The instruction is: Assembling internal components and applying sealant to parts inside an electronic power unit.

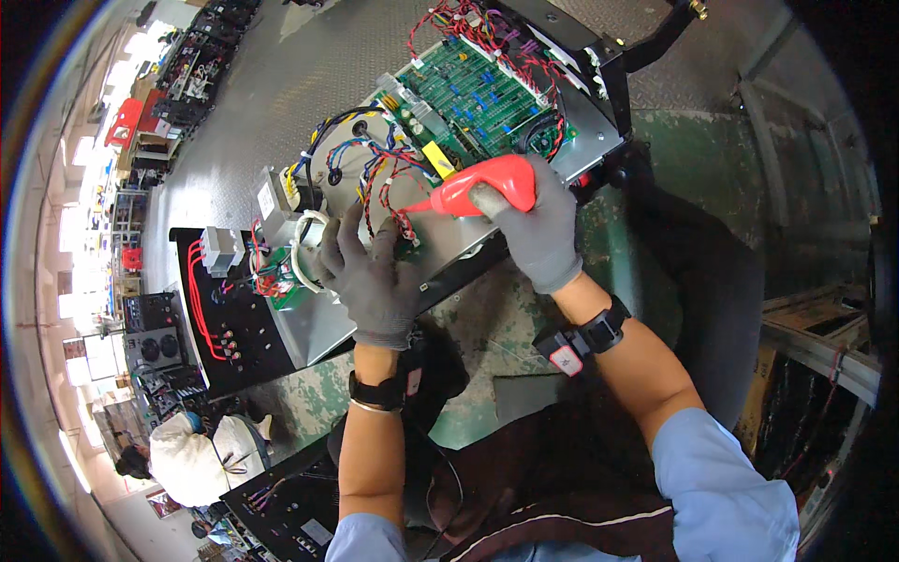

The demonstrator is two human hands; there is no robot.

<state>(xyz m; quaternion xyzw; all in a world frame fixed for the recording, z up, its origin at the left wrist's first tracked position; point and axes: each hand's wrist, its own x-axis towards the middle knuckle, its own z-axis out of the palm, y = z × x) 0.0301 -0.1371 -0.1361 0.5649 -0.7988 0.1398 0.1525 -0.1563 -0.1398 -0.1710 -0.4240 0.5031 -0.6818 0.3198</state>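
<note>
My right hand (536, 229), in a grey glove, is wrapped around a red squeeze bottle (482, 185). The bottle lies tilted, its narrow red nozzle pointing left and down at the end of a twisted red and black wire bundle (386, 192). Beside those wires, my left hand (370, 281), also gloved in grey, rests over a grey metal plate (454, 236) with its fingers apart. Whether its fingertips touch the wires, I cannot tell. A white cable loop (302, 248) curves just left of that hand.
Beyond the bottle sits a green circuit board (478, 98) with red wiring and a yellow component (437, 159). A black panel (211, 328) with red cables adjoins the plate at left. Another person (201, 459) in white is at lower left. A metal frame (815, 351) stands right.
</note>
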